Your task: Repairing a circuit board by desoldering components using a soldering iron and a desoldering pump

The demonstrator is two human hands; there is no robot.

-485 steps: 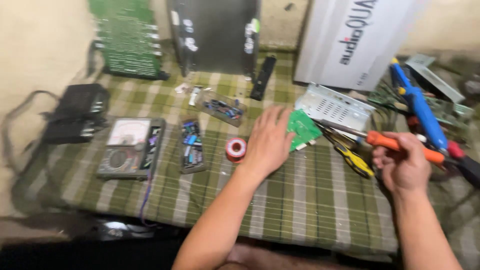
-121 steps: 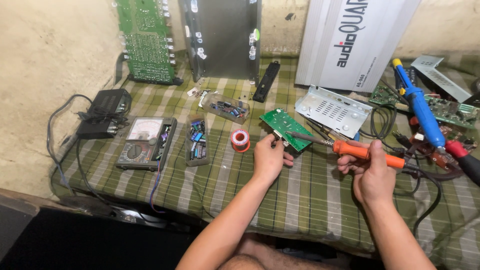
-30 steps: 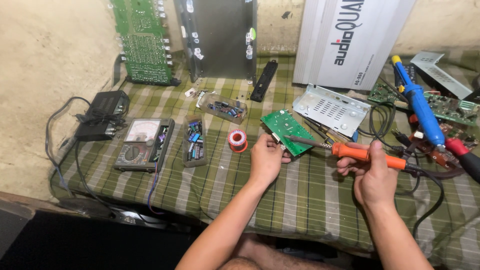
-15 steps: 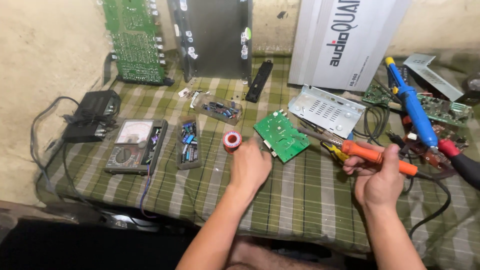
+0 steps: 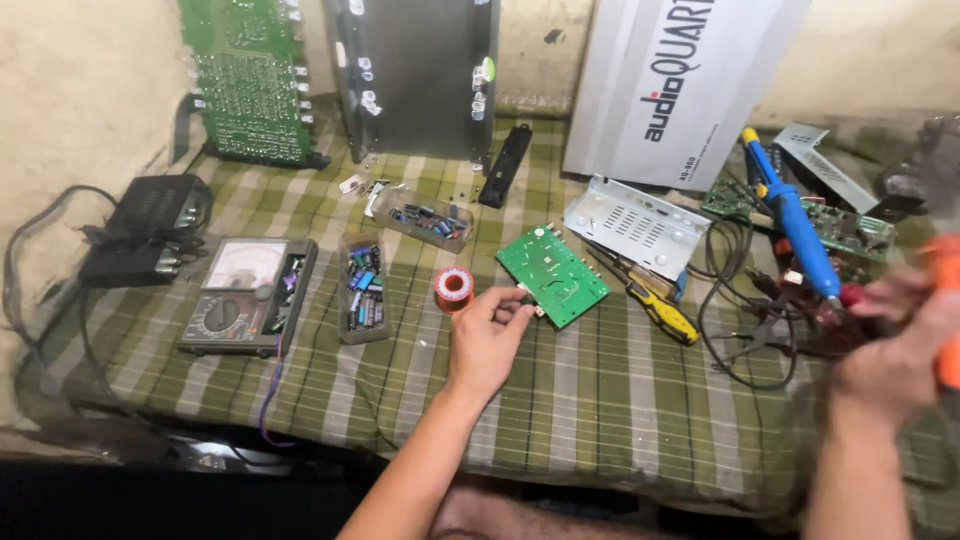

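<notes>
Circuit board (image 5: 552, 274), 1, touched by left hand (image 5: 487, 338).

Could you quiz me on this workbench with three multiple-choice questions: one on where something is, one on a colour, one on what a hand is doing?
1. Where is the red solder spool?
A. left of the small green board
B. on the meter
C. beside the blue tool

2. What colour is the screwdriver handle?
A. white
B. yellow
C. purple

3. What is the right hand doing?
A. lying flat, empty
B. resting on the meter
C. raised, gripping an orange tool

Answers: 1 A, the spool sits just left of the board. 2 B, yellow with black. 3 C, blurred, off the cloth.
</notes>
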